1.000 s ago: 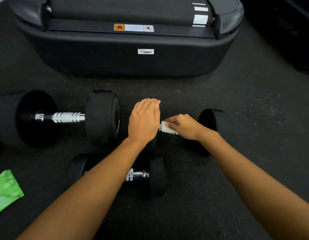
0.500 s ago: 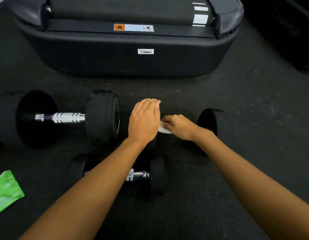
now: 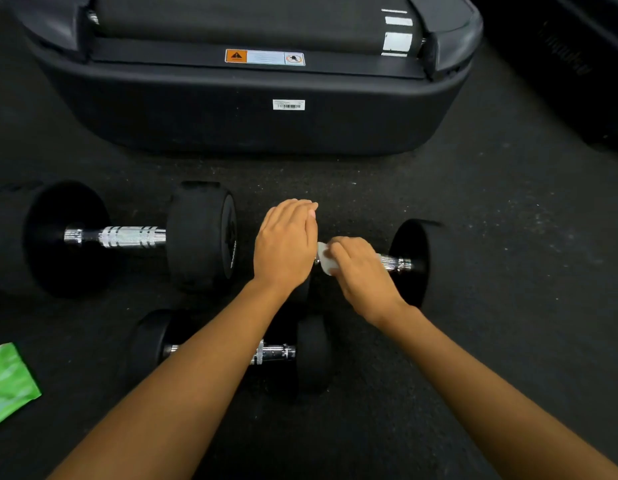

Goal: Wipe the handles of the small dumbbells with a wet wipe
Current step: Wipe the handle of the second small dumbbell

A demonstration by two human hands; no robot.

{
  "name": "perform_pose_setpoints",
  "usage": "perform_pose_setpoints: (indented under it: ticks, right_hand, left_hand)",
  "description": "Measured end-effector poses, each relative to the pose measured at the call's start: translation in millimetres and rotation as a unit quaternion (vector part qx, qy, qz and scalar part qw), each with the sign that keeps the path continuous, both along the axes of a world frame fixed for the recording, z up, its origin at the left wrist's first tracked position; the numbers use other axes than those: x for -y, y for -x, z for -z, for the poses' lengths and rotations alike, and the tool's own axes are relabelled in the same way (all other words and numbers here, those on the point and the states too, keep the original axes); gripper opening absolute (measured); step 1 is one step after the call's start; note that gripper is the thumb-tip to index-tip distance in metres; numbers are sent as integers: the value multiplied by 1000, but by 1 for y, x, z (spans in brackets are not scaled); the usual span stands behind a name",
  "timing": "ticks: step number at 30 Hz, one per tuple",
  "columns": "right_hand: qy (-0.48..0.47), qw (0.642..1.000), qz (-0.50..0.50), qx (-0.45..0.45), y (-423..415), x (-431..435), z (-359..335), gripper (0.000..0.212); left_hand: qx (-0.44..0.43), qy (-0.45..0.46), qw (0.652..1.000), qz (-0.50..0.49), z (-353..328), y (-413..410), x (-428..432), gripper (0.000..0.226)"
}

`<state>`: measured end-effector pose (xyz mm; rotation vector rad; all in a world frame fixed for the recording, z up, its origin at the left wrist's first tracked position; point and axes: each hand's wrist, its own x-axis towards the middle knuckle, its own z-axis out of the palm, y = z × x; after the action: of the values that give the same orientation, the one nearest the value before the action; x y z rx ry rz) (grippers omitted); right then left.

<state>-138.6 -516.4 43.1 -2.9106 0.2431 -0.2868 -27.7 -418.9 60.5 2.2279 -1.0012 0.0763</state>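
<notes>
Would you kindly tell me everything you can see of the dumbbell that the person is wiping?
The dumbbell lies on its side on the dark floor, handle running left to right. Its right head is a round, matte black disc, rubber by its look. The handle is ribbed chrome, bare only near that head. The right hand holds a white wet wipe against it; the left hand lies flat over its other end, hiding most of it.

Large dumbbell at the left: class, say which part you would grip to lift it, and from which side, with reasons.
Probably the ribbed chrome handle of the large dumbbell, taken from above. It lies level on the floor, its wide black heads holding the handle clear so fingers can curl under.
</notes>
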Motion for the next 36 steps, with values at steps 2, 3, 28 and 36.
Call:
perform_pose_setpoints:
  ticks: [2, 3, 28, 36]
  right_hand:
    - [10, 1000, -10, 6, 0, 0, 6, 35]
    - [10, 1000, -16, 9, 2, 1, 7, 36]
    - [-231, 959, 42, -162, -27, 15, -17, 28]
    - [-195, 973, 49, -116, -11, 24, -14, 30]
  left_hand:
    - [-5, -3, 1000, -2, 0, 0, 0, 47]
    - [-6, -4, 1000, -2, -1, 0, 0, 45]
    - [-14, -20, 1000, -5, -2, 0, -1, 40]
    - [2, -9, 1000, -4, 0, 1, -2, 51]
